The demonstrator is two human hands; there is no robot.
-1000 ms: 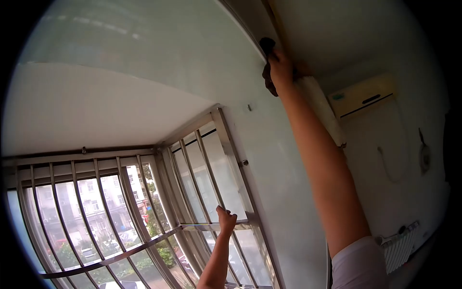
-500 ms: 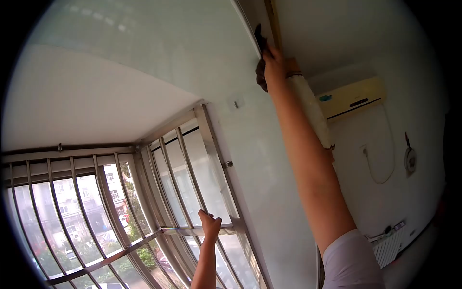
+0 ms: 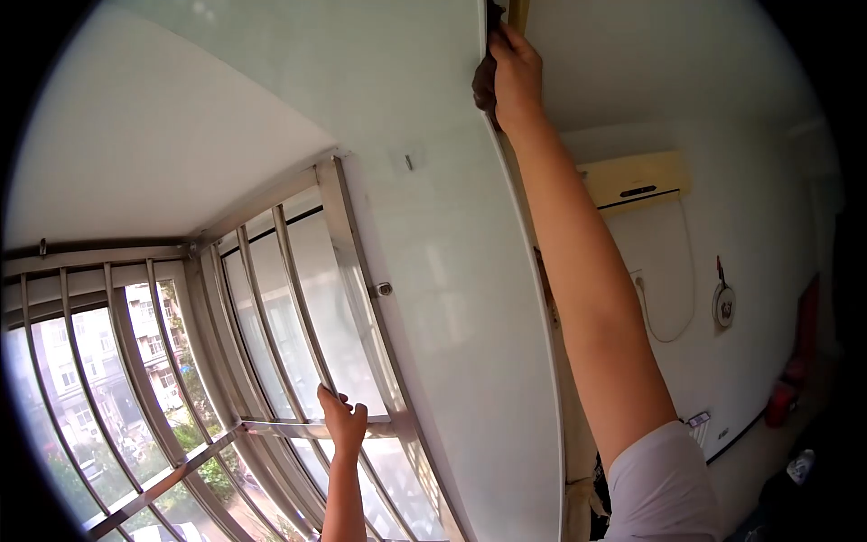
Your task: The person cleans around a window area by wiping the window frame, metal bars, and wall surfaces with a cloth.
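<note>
High on the right, my right hand (image 3: 517, 77) is closed on a dark cloth (image 3: 485, 86). It presses the cloth at the upper edge of a smooth, pale wall panel (image 3: 452, 298), with my arm stretched up. Lower left, my left hand (image 3: 343, 423) has its fingers around a metal bar (image 3: 305, 316) of the window grille. That grip sits just above the grille's horizontal crossbar (image 3: 375, 423). Part of the cloth is hidden behind the fingers of my right hand.
More window bars (image 3: 86, 388) run along the left, with buildings and greenery outside. A small metal fitting (image 3: 383, 289) juts out by the grille frame. Past the panel edge, an air conditioner (image 3: 637, 178) and a round hanging object (image 3: 723, 305) are on the room wall.
The view has turned so the grille, panel and air conditioner appear further left. My right hand appears higher in view, still with the cloth at the edge. My left hand stays on the bar.
</note>
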